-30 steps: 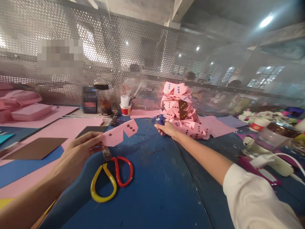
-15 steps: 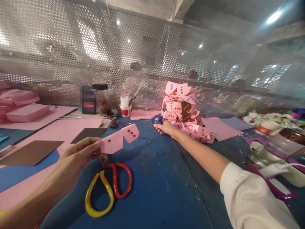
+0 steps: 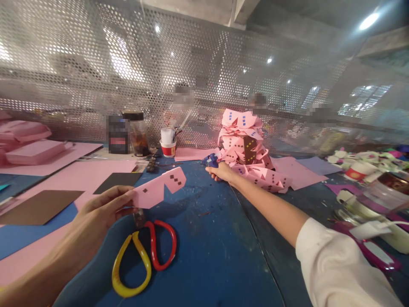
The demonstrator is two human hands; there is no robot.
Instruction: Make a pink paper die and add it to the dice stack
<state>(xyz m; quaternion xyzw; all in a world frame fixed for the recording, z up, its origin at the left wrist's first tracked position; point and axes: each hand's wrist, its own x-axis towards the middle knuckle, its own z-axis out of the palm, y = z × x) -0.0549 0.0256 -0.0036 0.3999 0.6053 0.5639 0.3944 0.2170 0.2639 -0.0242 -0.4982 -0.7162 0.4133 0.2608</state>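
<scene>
My left hand (image 3: 110, 204) pinches a notched piece of pink paper (image 3: 148, 192) with dark squares on it, held above the table. Just under it lies a pair of scissors (image 3: 174, 245) with one red and one yellow handle loop; its blades are mostly hidden by the hand and paper. My right hand (image 3: 221, 171), arm stretched forward, is closed around a blue glue gun (image 3: 210, 160), mostly covered by the fingers. Right behind that hand rises a pile of folded pink paper pieces (image 3: 238, 147) with blue, dark and yellow squares.
Pink sheets (image 3: 108, 168), a brown sheet (image 3: 41, 207) and a black sheet (image 3: 116, 182) cover the left. At the back stand a lidded jar (image 3: 139, 136) and a red-and-white cup (image 3: 168, 148). A dark cord (image 3: 258, 243) crosses the blue table (image 3: 211, 260). A perforated metal screen (image 3: 198, 55) closes the far side.
Almost nothing differs. The view has shifted very slightly; both hands keep their places and their holds.
</scene>
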